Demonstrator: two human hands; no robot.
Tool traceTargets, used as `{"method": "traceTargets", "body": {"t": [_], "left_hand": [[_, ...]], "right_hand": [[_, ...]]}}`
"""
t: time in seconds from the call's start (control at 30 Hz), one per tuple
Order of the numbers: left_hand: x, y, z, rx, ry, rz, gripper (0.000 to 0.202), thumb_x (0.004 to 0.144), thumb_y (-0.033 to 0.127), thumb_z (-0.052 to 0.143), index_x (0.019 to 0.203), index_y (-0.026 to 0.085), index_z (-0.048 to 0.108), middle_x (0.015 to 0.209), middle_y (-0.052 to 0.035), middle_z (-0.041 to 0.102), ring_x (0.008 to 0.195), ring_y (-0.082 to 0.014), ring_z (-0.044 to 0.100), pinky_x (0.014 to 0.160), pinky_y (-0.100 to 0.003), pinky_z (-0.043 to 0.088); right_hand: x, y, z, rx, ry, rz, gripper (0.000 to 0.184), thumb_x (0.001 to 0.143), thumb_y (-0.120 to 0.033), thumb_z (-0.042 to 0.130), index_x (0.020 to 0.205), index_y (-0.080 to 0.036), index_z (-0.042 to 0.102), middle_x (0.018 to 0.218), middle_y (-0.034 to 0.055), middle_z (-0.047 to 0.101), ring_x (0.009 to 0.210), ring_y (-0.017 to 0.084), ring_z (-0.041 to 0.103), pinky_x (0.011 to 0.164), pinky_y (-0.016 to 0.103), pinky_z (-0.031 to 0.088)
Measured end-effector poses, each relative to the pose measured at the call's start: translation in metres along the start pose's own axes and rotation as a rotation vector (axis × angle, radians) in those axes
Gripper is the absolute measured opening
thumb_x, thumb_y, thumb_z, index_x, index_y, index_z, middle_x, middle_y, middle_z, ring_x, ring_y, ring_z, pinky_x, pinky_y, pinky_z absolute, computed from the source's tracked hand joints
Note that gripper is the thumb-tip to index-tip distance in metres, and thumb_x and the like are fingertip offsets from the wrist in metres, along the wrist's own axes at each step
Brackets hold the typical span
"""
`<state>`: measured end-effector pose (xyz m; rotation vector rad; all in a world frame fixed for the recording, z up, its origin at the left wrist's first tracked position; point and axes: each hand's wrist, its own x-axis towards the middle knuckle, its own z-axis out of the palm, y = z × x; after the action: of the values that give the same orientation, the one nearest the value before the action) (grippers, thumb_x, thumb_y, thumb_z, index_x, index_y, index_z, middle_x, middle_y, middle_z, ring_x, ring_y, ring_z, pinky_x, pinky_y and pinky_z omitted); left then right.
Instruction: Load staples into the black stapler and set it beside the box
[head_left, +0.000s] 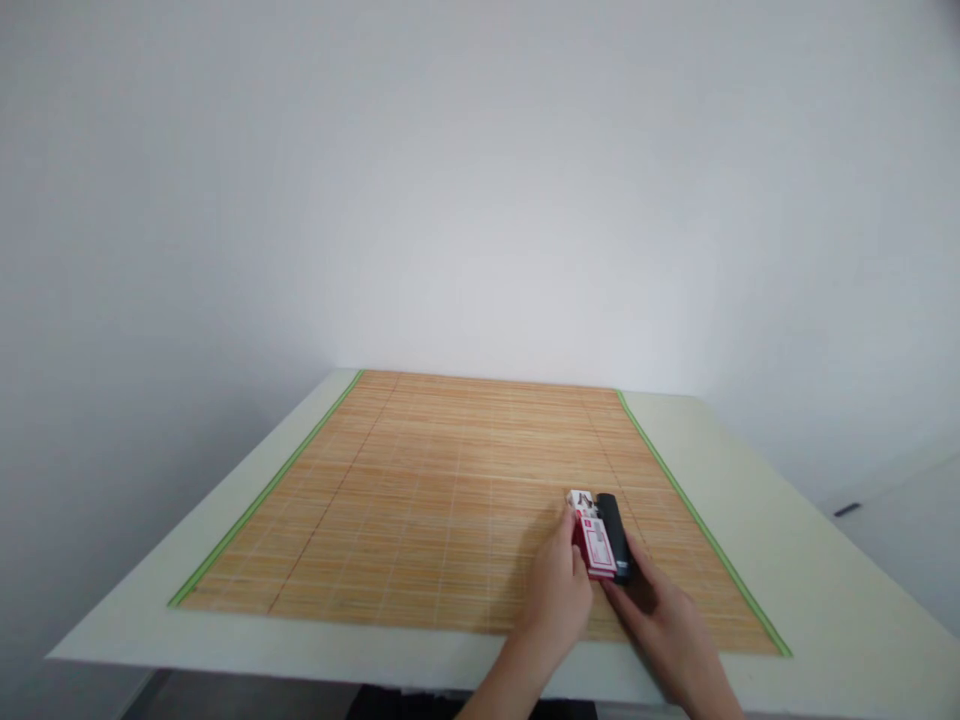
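My left hand is closed on the left side of a small red and white box, which has printed labels on its top. Right beside the box lies a long, narrow black stapler, its sides touching or nearly touching the box. My right hand grips the near end of the stapler, with the fingers along its right side and the thumb at the front. Both items are low over the bamboo mat, near its front right part; whether they rest on it or are slightly raised, I cannot tell.
The mat has green edging and covers most of a white table. Behind the table stands a plain white wall. A dark handle-like piece shows beyond the table's right edge. Dark clothing shows below the front edge.
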<state>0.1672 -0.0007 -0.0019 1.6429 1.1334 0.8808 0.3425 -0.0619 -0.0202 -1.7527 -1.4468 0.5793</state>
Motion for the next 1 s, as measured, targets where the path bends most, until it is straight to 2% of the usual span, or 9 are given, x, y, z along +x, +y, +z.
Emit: {"method": "traceTargets", "body": {"t": [0.17, 0.37, 0.57, 0.73, 0.87, 1.0], "left_hand": [[0.021, 0.006, 0.008, 0.193, -0.067, 0.134, 0.073, 0.084, 0.016, 0.063, 0.153, 0.029, 0.047, 0.141, -0.0088, 0.063, 0.131, -0.0335, 0.054, 0.113, -0.051, 0.044], [0.031, 0.007, 0.000, 0.258, -0.127, 0.297, 0.072, 0.080, 0.019, 0.070, 0.150, 0.027, 0.050, 0.139, -0.0090, 0.064, 0.128, -0.0347, 0.053, 0.109, -0.051, 0.043], [0.030, 0.004, -0.001, 0.272, -0.117, 0.316, 0.066, 0.083, 0.022, 0.073, 0.146, 0.031, 0.053, 0.138, -0.0053, 0.065, 0.126, -0.0315, 0.052, 0.109, -0.047, 0.040], [0.027, 0.005, 0.006, 0.287, -0.028, 0.276, 0.054, 0.088, 0.019, 0.069, 0.139, 0.034, 0.058, 0.134, -0.0008, 0.067, 0.122, -0.0285, 0.054, 0.105, -0.043, 0.042], [0.027, 0.006, 0.008, 0.290, 0.007, 0.263, 0.052, 0.088, 0.018, 0.070, 0.137, 0.033, 0.060, 0.129, -0.0012, 0.070, 0.118, -0.0290, 0.055, 0.102, -0.044, 0.043], [0.027, 0.009, 0.008, 0.278, 0.013, 0.263, 0.052, 0.087, 0.017, 0.070, 0.136, 0.033, 0.061, 0.125, -0.0024, 0.070, 0.117, -0.0294, 0.056, 0.101, -0.045, 0.044]], "right_hand": [[0.012, 0.034, -0.033, 0.010, -0.013, 0.005, 0.080, 0.085, -0.055, 0.072, 0.156, -0.026, 0.047, 0.135, 0.0115, 0.070, 0.121, 0.036, 0.068, 0.110, 0.051, 0.050], [0.013, 0.045, -0.037, 0.004, 0.005, -0.016, 0.080, 0.087, -0.057, 0.070, 0.155, -0.024, 0.046, 0.144, 0.0112, 0.064, 0.131, 0.033, 0.061, 0.119, 0.052, 0.041], [0.011, 0.039, -0.036, 0.010, 0.053, -0.010, 0.083, 0.082, -0.058, 0.074, 0.154, -0.024, 0.049, 0.141, 0.0122, 0.066, 0.129, 0.034, 0.063, 0.116, 0.051, 0.045], [0.012, 0.035, -0.037, 0.091, 0.080, -0.054, 0.082, 0.080, -0.061, 0.075, 0.149, -0.023, 0.055, 0.137, 0.0120, 0.068, 0.127, 0.033, 0.064, 0.111, 0.048, 0.050], [0.014, 0.044, -0.037, 0.055, 0.041, -0.080, 0.080, 0.083, -0.060, 0.073, 0.152, -0.025, 0.051, 0.144, 0.0116, 0.063, 0.132, 0.033, 0.060, 0.116, 0.051, 0.045], [0.016, 0.053, -0.032, 0.075, 0.031, -0.080, 0.081, 0.085, -0.058, 0.073, 0.154, -0.025, 0.046, 0.146, 0.0121, 0.061, 0.133, 0.033, 0.059, 0.115, 0.051, 0.046]]}}
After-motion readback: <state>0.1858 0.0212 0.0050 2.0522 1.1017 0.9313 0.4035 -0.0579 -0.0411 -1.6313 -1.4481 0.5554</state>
